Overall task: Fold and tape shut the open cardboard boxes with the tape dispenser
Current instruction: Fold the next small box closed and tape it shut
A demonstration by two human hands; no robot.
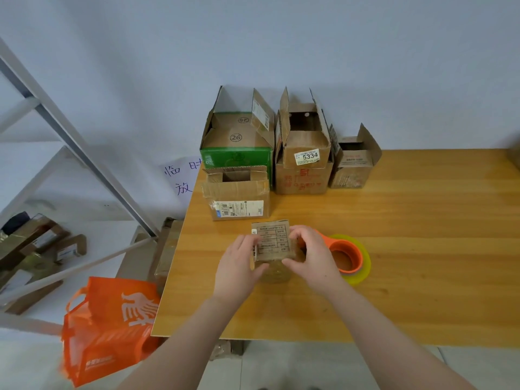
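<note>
Both left hand [239, 263] and right hand [312, 258] pinch a small box [274, 242] on the wall-side wooden table [408, 249].

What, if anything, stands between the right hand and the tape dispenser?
Nothing visible does. The orange tape dispenser lies on the table directly beside the right hand, partly hidden behind it. That hand and the left hand both grip the small cardboard box, so it would have to let go first.
</note>
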